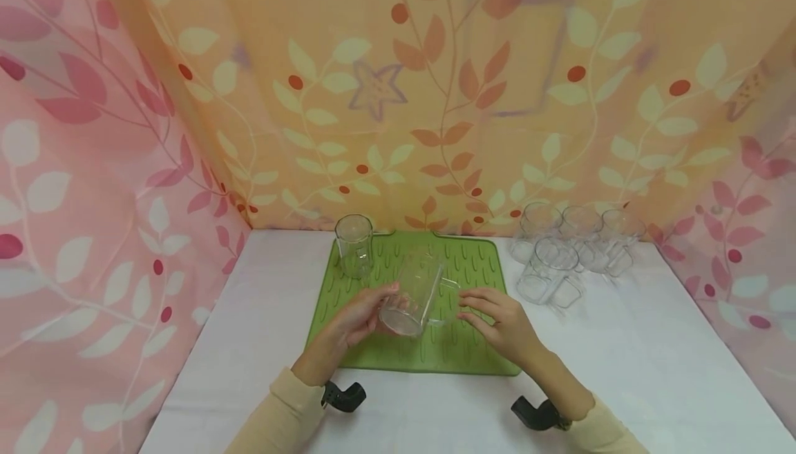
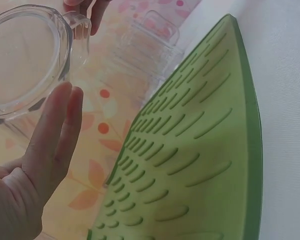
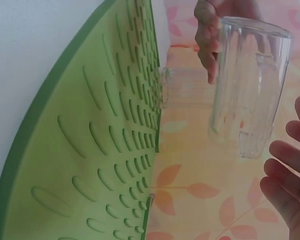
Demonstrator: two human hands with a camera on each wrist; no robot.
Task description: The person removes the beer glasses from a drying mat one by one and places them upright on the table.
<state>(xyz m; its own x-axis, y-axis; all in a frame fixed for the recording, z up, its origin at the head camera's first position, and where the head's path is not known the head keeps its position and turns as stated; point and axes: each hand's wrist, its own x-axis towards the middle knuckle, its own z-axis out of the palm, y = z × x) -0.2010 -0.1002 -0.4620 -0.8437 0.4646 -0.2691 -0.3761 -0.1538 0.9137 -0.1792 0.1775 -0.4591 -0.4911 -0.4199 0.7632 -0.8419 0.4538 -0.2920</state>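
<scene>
My left hand [image 1: 357, 319] holds a clear glass mug [image 1: 415, 291] by its side, above the green ridged drying mat [image 1: 479, 354]. The mug is tilted, its thick base facing me and its handle [image 1: 448, 302] pointing right. In the left wrist view, the fingers of the left hand [image 2: 37, 160] lie along the mug near its base. My right hand [image 1: 500, 326] is beside the handle, fingers spread and slightly bent. From the right wrist view, a gap shows between the right fingertips [image 3: 277, 167] and the mug [image 3: 252, 85].
A second glass mug [image 1: 354, 247] stands on the mat's back left corner. Several more clear mugs [image 1: 555, 271] stand grouped on the white table [image 1: 622, 371] to the right of the mat. Patterned cloth [image 1: 435, 95] hangs behind and along both sides.
</scene>
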